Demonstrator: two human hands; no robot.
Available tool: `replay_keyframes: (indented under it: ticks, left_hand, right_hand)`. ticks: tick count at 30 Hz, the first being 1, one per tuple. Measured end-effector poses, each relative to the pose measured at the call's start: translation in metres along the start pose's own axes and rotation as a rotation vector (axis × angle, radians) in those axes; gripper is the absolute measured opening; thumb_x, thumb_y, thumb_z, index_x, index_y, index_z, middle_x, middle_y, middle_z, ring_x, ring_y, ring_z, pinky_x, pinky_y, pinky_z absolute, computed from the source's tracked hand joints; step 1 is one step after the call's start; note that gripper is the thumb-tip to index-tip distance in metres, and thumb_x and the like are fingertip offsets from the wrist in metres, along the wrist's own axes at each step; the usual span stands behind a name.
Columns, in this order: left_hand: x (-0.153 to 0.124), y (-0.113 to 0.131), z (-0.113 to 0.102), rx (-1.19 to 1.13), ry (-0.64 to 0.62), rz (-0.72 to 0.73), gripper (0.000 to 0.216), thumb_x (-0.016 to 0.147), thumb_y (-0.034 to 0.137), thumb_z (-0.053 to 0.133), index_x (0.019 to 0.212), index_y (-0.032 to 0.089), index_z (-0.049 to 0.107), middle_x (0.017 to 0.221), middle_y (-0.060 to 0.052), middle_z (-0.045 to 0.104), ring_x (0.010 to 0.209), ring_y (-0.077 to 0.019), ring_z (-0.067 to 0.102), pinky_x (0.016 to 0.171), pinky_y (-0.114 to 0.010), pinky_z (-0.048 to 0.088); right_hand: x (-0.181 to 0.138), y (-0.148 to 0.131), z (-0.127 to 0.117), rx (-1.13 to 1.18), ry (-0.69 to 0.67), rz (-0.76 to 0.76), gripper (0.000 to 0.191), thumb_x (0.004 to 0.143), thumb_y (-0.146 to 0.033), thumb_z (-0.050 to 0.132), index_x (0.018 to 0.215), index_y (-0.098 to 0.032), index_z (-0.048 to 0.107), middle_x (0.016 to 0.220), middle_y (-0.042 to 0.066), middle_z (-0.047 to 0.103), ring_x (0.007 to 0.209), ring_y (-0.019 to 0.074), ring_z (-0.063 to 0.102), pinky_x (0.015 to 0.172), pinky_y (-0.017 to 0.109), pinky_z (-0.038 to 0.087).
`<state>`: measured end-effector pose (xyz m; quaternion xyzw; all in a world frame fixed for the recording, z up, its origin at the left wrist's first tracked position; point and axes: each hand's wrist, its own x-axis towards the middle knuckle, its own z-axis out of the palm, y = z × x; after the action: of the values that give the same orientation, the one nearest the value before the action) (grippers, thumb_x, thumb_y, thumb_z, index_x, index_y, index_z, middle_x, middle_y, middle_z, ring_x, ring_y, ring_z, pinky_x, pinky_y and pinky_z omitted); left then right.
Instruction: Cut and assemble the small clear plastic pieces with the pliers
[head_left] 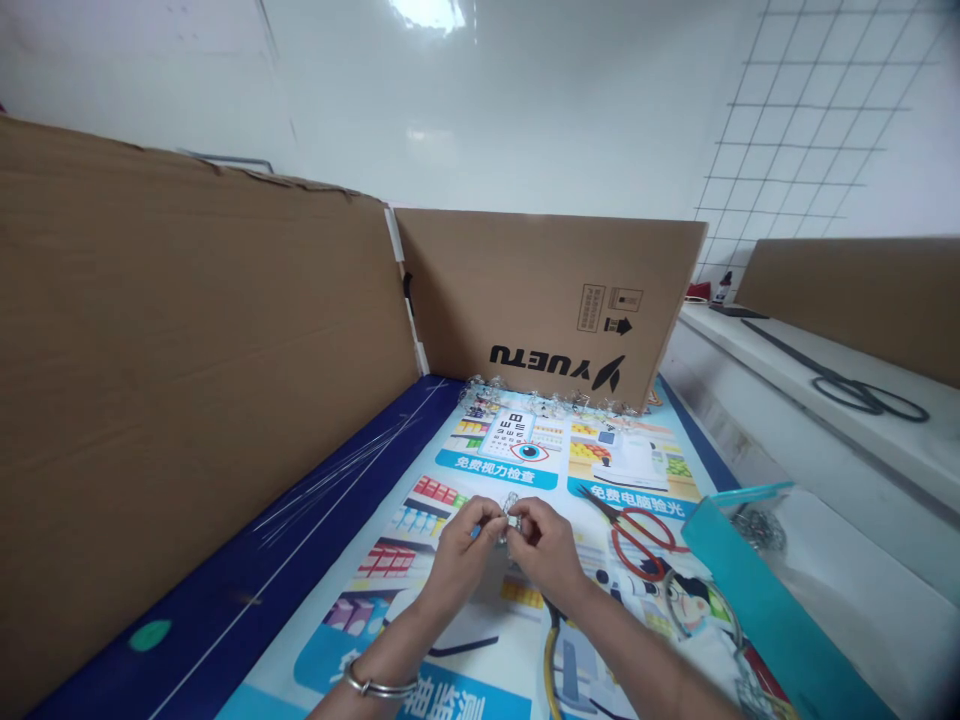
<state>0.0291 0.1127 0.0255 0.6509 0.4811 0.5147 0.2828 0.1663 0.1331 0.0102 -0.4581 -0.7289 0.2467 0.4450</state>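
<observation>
My left hand [472, 540] and my right hand [546, 545] meet over the printed poster sheet [420, 640]. Between their fingertips is a small, silvery looped wire piece [511, 502], pinched from both sides. Fingers cover most of it, so its exact shape cannot be made out. Red-handled scissors [646, 540] lie to the right of my right hand. A tool with yellow handles [551, 665] rests partly under my right forearm.
Several clear and silvery looped pieces [555, 405] line the foot of the cardboard panel [465, 290]. Another panel [187, 380] stands along the left. A teal-edged box [780, 600] holding a wire bundle [759, 528] is at right. Large black scissors [862, 390] lie on the white ledge [780, 345].
</observation>
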Motion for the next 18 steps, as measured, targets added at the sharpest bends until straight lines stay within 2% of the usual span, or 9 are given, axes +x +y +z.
replay_keyframes:
  ticks: [5,10,18]
  left_hand:
    - [-0.0004,0.0035,0.0006,0.006,-0.014,0.033,0.014,0.083,0.024,0.046,0.072,0.018,0.053,0.074,-0.001,0.053,0.072,-0.0152,0.05,0.068,-0.025,0.041]
    - [-0.0005,0.0056,0.0002,0.014,-0.016,0.077,0.014,0.082,0.02,0.047,0.07,0.017,0.054,0.075,-0.002,0.052,0.075,-0.0159,0.051,0.07,-0.026,0.041]
    - [-0.0019,0.0055,0.0025,0.03,0.066,0.06,0.016,0.085,0.023,0.045,0.071,0.018,0.051,0.071,-0.001,0.05,0.068,-0.015,0.047,0.064,-0.025,0.039]
  right_hand:
    - [0.0007,-0.0004,-0.0002,0.024,0.013,-0.04,0.014,0.071,-0.017,0.05,0.08,-0.02,0.061,0.058,-0.004,0.041,0.056,0.0107,0.042,0.056,0.022,0.035]
    - [0.0003,-0.0014,-0.0008,0.033,-0.011,-0.074,0.01,0.071,-0.014,0.05,0.07,-0.02,0.059,0.058,-0.004,0.041,0.058,0.0114,0.042,0.057,0.023,0.034]
    - [0.0009,-0.0093,-0.0069,0.064,-0.067,-0.139,0.013,0.079,-0.015,0.045,0.078,-0.02,0.057,0.07,-0.001,0.047,0.063,0.0118,0.046,0.059,0.024,0.037]
